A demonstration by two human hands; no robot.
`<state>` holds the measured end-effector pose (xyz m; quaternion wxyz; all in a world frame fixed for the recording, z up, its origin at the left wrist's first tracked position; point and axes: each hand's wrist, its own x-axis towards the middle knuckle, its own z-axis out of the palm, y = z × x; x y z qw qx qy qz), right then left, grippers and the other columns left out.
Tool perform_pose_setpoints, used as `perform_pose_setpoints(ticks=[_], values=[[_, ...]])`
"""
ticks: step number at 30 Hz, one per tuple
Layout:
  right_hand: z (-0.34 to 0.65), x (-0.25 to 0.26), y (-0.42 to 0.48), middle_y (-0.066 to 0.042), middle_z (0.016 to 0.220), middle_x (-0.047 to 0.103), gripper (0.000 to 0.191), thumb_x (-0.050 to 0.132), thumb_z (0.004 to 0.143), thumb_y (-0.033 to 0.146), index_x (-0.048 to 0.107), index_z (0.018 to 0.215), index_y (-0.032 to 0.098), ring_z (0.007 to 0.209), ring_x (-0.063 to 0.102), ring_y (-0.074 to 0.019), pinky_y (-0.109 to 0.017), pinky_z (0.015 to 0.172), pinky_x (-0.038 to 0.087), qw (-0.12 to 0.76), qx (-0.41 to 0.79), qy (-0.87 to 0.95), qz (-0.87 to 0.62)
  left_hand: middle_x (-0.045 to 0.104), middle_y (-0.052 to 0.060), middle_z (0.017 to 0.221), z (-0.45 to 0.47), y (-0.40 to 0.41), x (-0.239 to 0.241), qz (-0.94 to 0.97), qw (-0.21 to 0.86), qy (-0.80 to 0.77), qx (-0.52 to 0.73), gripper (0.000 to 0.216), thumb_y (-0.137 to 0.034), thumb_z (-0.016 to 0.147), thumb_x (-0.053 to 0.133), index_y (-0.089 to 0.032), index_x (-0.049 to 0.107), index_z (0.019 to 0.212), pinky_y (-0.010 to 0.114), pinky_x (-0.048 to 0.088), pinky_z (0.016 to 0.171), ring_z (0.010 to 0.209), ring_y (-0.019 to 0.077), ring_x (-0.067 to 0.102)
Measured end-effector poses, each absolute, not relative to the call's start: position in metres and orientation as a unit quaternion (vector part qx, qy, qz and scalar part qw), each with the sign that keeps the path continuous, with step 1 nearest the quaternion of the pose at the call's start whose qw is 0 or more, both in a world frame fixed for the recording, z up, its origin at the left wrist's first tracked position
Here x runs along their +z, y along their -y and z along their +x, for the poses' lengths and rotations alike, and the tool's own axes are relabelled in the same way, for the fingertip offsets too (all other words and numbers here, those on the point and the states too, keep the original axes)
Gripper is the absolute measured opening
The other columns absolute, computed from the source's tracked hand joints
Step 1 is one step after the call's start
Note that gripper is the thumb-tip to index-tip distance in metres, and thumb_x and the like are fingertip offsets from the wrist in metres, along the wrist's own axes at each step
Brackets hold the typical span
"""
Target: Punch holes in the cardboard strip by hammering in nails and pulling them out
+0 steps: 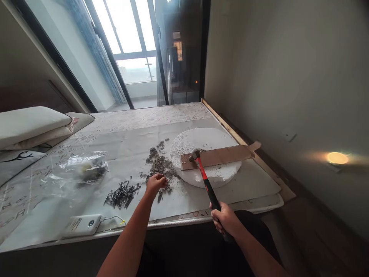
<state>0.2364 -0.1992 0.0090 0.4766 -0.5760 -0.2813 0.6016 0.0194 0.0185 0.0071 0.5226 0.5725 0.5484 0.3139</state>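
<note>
My right hand (pixel 225 219) is wrapped round the black grip of a claw hammer (pixel 205 176) with a red and black handle. The hammer's head rests over the left end of a brown wooden board (pixel 221 157), which lies on a round white foam disc (pixel 187 142). At the near edge of a heap of grey crumbled chunks (pixel 158 164), my left hand (pixel 156 184) has its fingers pinched together; whatever is between them is too small to make out. A pile of dark nails (pixel 121 195) lies left of that hand, and a few loose nails (pixel 160 197) lie just below it.
A grey sheet (pixel 123 138) covers much of the mattress (pixel 144 114). Crumpled clear plastic bags (pixel 86 167) lie at left, with a white power bank (pixel 85 225) and its cable near the front edge. Folded bedding (pixel 34 125) is stacked far left; a wall (pixel 288 77) stands at right.
</note>
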Motion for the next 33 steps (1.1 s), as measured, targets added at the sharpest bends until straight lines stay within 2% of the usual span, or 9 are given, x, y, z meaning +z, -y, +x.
perform_pose_setpoints(ticks=[2, 5, 10, 13, 22, 27, 33], values=[[0.236, 0.012, 0.199, 0.016, 0.041, 0.034, 0.026, 0.044, 0.058, 0.027, 0.034, 0.082, 0.022, 0.027, 0.028, -0.0047, -0.017, 0.026, 0.027, 0.478, 0.603, 0.276, -0.576, 0.061, 0.000, 0.060, 0.039, -0.019, 0.013, 0.542, 0.564, -0.504, 0.366, 0.036, -0.039, 0.057, 0.069, -0.012, 0.062, 0.079, 0.027, 0.050, 0.057, 0.053, 0.0107, 0.057], [0.236, 0.016, 0.198, 0.016, 0.040, 0.033, 0.024, 0.043, 0.059, 0.028, 0.034, 0.081, 0.023, 0.026, 0.027, -0.0046, -0.016, 0.025, 0.025, 0.476, 0.607, 0.273, -0.575, 0.062, 0.002, 0.061, 0.071, -0.025, 0.020, 0.541, 0.563, -0.469, 0.413, 0.040, -0.044, 0.058, 0.069, -0.011, 0.065, 0.081, 0.028, 0.051, 0.060, 0.057, 0.0125, 0.058], [0.240, 0.016, 0.196, 0.016, 0.041, 0.032, 0.021, 0.043, 0.060, 0.028, 0.035, 0.079, 0.022, 0.027, 0.025, -0.0035, -0.015, 0.025, 0.026, 0.485, 0.604, 0.273, -0.571, 0.064, 0.003, 0.066, 0.117, -0.042, 0.020, 0.643, 0.405, -0.456, 0.464, 0.025, -0.039, 0.069, 0.061, -0.014, 0.067, 0.067, 0.025, 0.045, 0.062, 0.063, 0.0126, 0.057], [0.243, 0.013, 0.195, 0.016, 0.040, 0.032, 0.022, 0.044, 0.061, 0.029, 0.035, 0.080, 0.022, 0.027, 0.024, -0.0035, -0.015, 0.025, 0.025, 0.484, 0.606, 0.261, -0.575, 0.065, 0.003, 0.070, 0.132, -0.051, 0.012, 0.685, 0.342, -0.456, 0.454, 0.023, -0.036, 0.073, 0.058, -0.017, 0.067, 0.065, 0.023, 0.043, 0.065, 0.068, 0.0130, 0.057], [0.251, 0.013, 0.194, 0.016, 0.034, 0.030, 0.021, 0.043, 0.067, 0.030, 0.036, 0.085, 0.021, 0.025, 0.024, -0.0047, -0.015, 0.027, 0.025, 0.453, 0.610, 0.280, -0.587, 0.063, 0.001, 0.066, 0.140, -0.063, -0.007, 0.726, 0.294, -0.461, 0.418, 0.023, -0.035, 0.077, 0.055, -0.019, 0.067, 0.066, 0.022, 0.041, 0.060, 0.062, 0.0121, 0.056], [0.251, 0.012, 0.196, 0.015, 0.035, 0.031, 0.019, 0.043, 0.068, 0.030, 0.036, 0.084, 0.021, 0.027, 0.024, -0.0051, -0.016, 0.027, 0.026, 0.457, 0.602, 0.294, -0.585, 0.063, 0.001, 0.068, 0.141, -0.064, -0.008, 0.745, 0.256, -0.455, 0.415, 0.023, -0.033, 0.079, 0.053, -0.019, 0.066, 0.066, 0.023, 0.040, 0.062, 0.064, 0.0122, 0.056], [0.254, 0.036, 0.197, 0.015, 0.035, 0.029, 0.022, 0.043, 0.069, 0.033, 0.039, 0.087, 0.020, 0.028, 0.023, -0.0058, -0.016, 0.027, 0.022, 0.434, 0.565, 0.325, -0.622, 0.064, 0.002, 0.069, 0.144, -0.066, -0.016, 0.754, 0.221, -0.457, 0.418, 0.021, -0.031, 0.079, 0.053, -0.019, 0.066, 0.067, 0.023, 0.041, 0.064, 0.066, 0.0127, 0.056]])
